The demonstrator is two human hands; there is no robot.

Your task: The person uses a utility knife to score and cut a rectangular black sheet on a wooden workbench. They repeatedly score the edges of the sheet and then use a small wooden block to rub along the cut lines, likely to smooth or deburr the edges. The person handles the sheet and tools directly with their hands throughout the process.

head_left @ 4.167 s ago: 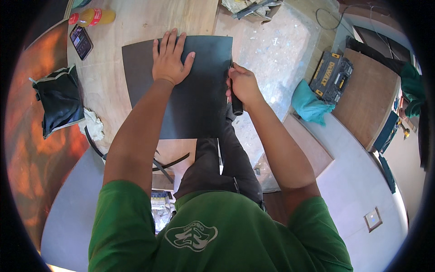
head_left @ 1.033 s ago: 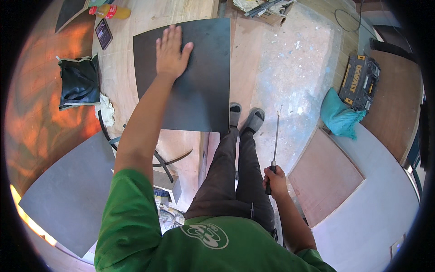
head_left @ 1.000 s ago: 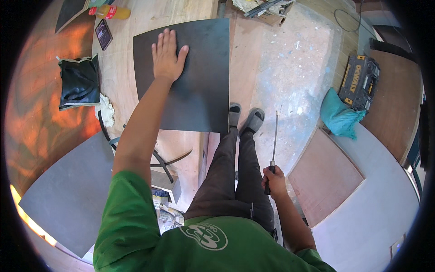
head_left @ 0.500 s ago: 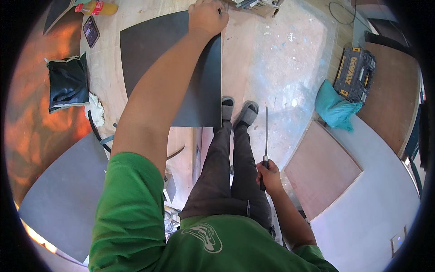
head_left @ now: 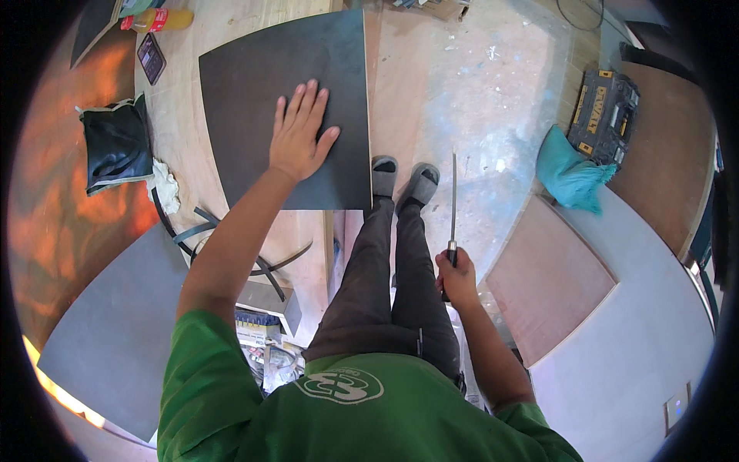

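My left hand (head_left: pixel 300 142) lies flat with fingers spread on a dark grey panel (head_left: pixel 242 100), near its middle. The panel rests on a pale wooden worktop (head_left: pixel 181 123), its straight right edge running along the worktop's side. At my right side, my right hand (head_left: pixel 460 281) is closed round the black handle of a long, slim metal file (head_left: pixel 453 200). The file points away from me, its tip clear of the panel. Dark edging strips (head_left: pixel 265 266) lie curled on the worktop, close to the panel's near edge.
Left of the panel are a juice bottle (head_left: pixel 162 20), a phone (head_left: pixel 152 58), a black pouch (head_left: pixel 117 145) and a white rag (head_left: pixel 164 186). A black toolbox (head_left: pixel 604 119), a teal sack (head_left: pixel 573 173) and a brown board (head_left: pixel 550 281) are on the right. My slippered feet (head_left: pixel 418 185) stand on a paint-spotted floor.
My left hand has come nearer from the panel's far right corner and now lies flat on its surface. The right hand has moved slightly away from me, still holding the file.
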